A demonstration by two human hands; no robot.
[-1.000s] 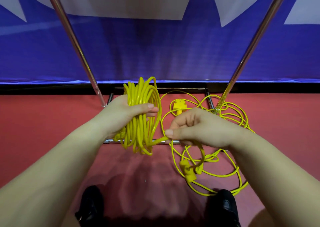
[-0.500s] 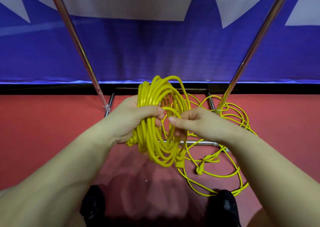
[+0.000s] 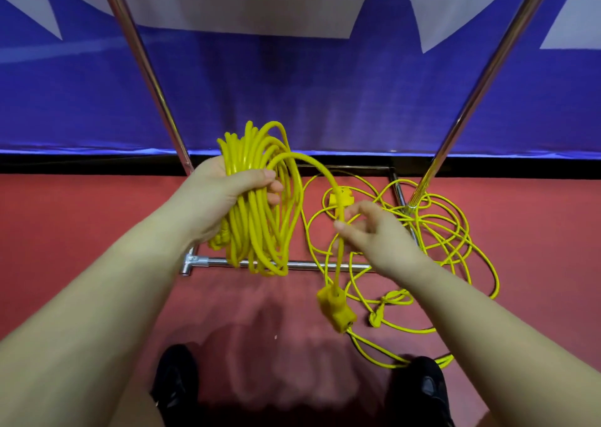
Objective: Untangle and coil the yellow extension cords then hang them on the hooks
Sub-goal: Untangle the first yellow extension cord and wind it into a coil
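On the left, a shiny metal pole [image 3: 143, 68] slants down to the red floor [image 3: 81, 218]. Behind it hangs a blue and white banner [image 3: 292, 94].

Next comes the left hand [image 3: 224, 195]. Its fingers [image 3: 260, 179] are wrapped tight around a thick bundle of yellow cord [image 3: 257, 218]. The loops stick up above the hand and hang down below it, in front of a low metal bar [image 3: 312, 266] that lies across the floor.

One piece of the cord bends out of the top of the bundle, goes over to the right, and drops straight down. The right hand [image 3: 374, 234] is there. Its thumb and first fingers [image 3: 354, 211] pinch lightly on this hanging piece, and the other fingers are spread loose. Under the hand, the yellow plug end [image 3: 336, 309] dangles in the air. It looks a bit blurry.

Further right, a second yellow cord [image 3: 455, 244] lies on the floor in messy loops. Some loops go around the foot of the right metal pole [image 3: 487, 78]. Another yellow plug [image 3: 340, 197] rests on the floor just behind the right hand. A small knot [image 3: 377, 319] sits in the loose cord near the hanging plug.

At the bottom, two black shoes [image 3: 175, 381] stand on the floor. The right shoe [image 3: 422, 387] touches the nearest loop of the loose cord.
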